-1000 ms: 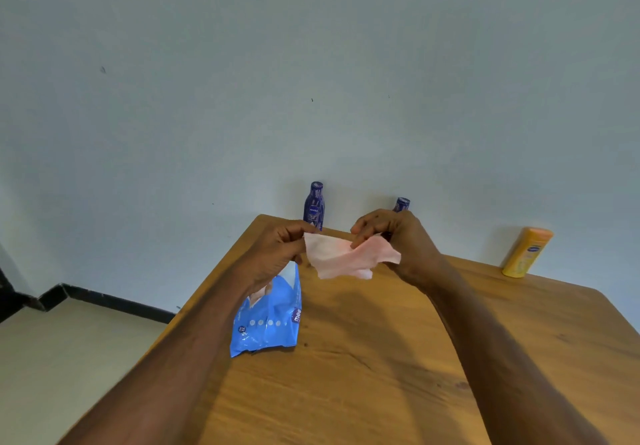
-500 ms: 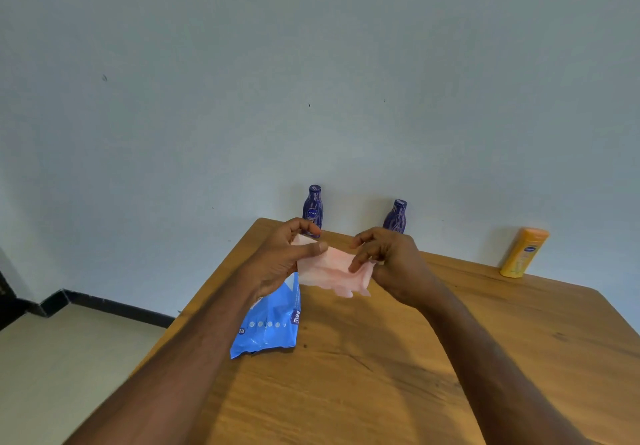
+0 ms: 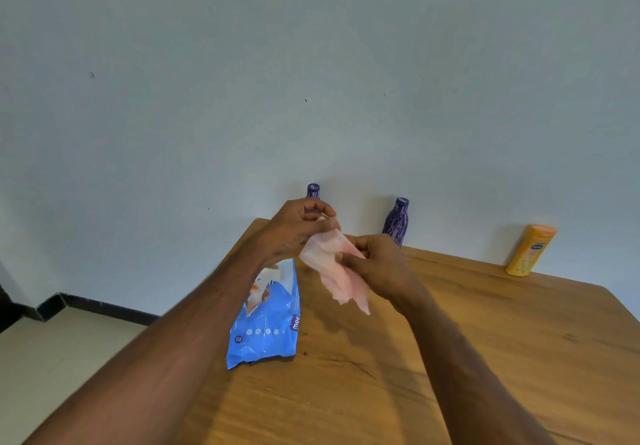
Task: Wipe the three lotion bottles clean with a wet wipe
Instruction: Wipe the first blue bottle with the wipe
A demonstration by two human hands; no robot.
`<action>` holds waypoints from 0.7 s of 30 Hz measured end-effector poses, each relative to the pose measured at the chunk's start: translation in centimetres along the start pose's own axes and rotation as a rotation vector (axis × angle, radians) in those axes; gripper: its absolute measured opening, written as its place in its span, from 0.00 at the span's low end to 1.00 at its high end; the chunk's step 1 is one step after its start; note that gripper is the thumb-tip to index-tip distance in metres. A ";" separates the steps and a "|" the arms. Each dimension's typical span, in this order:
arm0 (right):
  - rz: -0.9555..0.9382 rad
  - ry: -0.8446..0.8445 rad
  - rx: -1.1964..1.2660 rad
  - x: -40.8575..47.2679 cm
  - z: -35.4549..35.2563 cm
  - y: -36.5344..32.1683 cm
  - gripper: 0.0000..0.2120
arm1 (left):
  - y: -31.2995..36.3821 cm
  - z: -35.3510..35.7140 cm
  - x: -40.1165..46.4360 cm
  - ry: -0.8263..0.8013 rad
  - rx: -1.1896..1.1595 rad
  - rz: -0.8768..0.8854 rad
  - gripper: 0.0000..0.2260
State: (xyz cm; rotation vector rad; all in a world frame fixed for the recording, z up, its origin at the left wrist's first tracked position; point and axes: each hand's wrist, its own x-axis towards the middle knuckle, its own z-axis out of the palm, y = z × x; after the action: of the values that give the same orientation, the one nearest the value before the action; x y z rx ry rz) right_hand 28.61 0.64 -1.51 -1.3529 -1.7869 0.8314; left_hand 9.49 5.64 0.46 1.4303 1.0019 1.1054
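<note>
A pale pink wet wipe [image 3: 337, 271] hangs in the air between both hands above the table. My left hand [image 3: 298, 230] pinches its upper corner, and my right hand [image 3: 377, 268] pinches its right edge. Three lotion bottles stand along the table's far edge by the wall. The left dark blue bottle [image 3: 313, 190] shows only its cap above my left hand. A second dark blue bottle [image 3: 397, 221] stands just behind my right hand. A yellow bottle [image 3: 530, 250] stands far to the right.
A blue wet wipe pack [image 3: 266, 323] lies on the wooden table [image 3: 485, 358] near its left edge, under my left forearm. A plain wall rises right behind the bottles. The floor drops away to the left.
The wipe went from spread sideways between the hands to hanging down. My left hand rose and now covers most of the left blue bottle. My right hand moved down and right.
</note>
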 end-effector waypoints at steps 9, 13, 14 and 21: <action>0.131 0.224 0.107 2.0 1.8 2.9 0.12 | -7.9 -3.0 7.5 0.400 0.316 -0.181 0.34; 0.188 0.262 0.206 2.9 2.1 4.3 0.10 | -9.0 -2.1 10.6 0.441 0.374 -0.129 0.35; 0.203 0.265 0.231 3.1 2.1 4.6 0.11 | -9.5 -1.9 11.4 0.461 0.383 -0.121 0.35; 0.313 0.235 0.640 3.5 1.8 6.1 0.16 | -12.0 -1.5 14.3 0.555 0.446 -0.073 0.25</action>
State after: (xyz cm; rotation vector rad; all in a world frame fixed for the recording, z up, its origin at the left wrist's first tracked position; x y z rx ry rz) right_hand 29.49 5.34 -7.00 -1.2349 -1.0085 1.2237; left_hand 11.06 21.31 -9.65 1.4380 1.7685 1.3127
